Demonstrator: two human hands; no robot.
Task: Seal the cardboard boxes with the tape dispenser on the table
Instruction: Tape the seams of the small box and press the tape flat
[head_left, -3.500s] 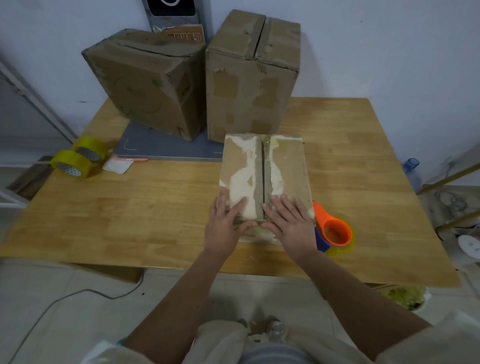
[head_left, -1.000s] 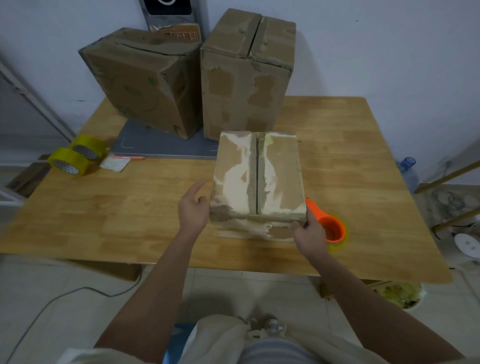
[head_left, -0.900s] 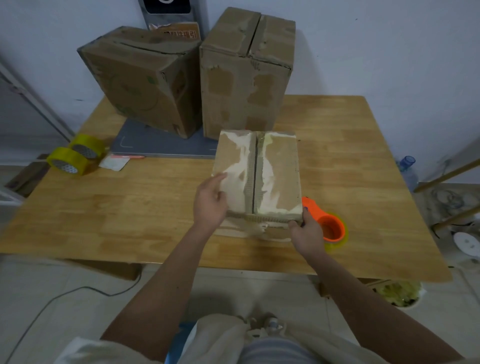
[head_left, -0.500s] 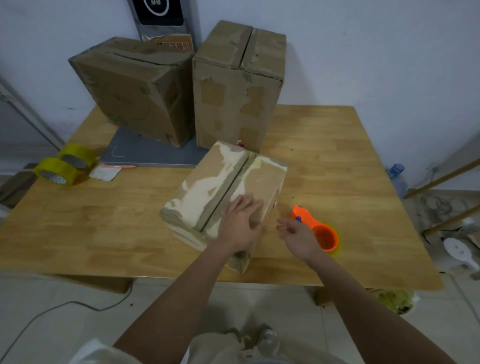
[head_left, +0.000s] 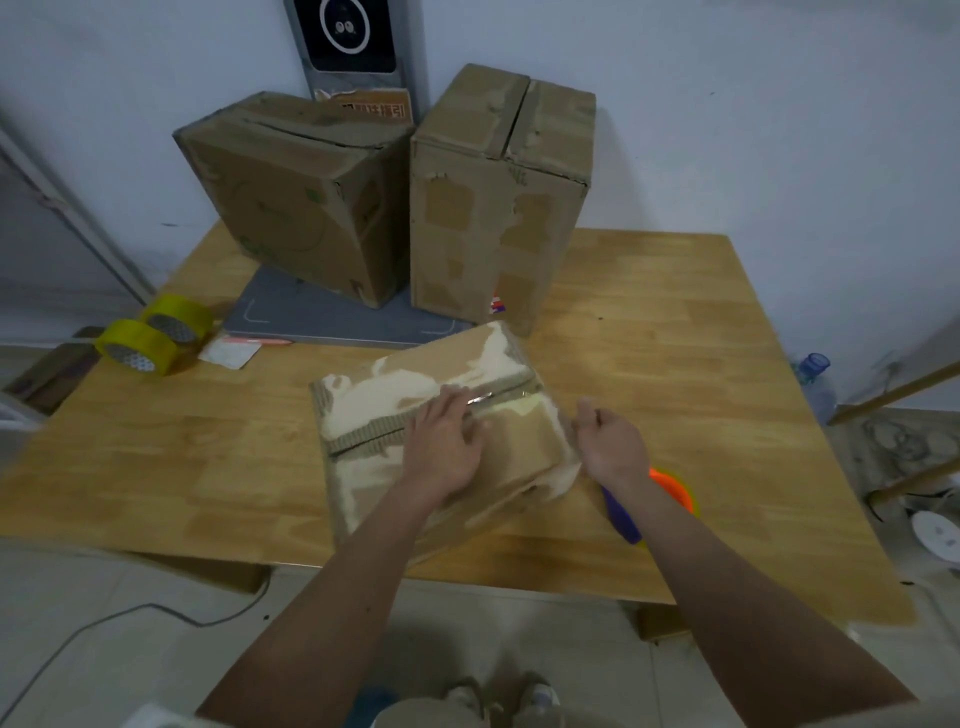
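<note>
The tape dispenser (head_left: 670, 493) lies by the tabletop's (head_left: 156, 467) near edge, just behind the loosely curled, empty right hand (head_left: 613, 447); the left hand (head_left: 441, 447) presses flat on the small cardboard box (head_left: 415, 374), its seam running toward the right hand.

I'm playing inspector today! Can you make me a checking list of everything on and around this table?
Surface: wooden table, bare grain.
Job's things: small box unsealed; two big boxes behind; tape dispenser by right arm.
Clutter: yellow tape rolls, paper scrap, grey board.
Grippers: left hand flat on small box; right hand at its end, loosely curled.
Cables: floor cable.
Surroundings: white wall, bottle.
</note>
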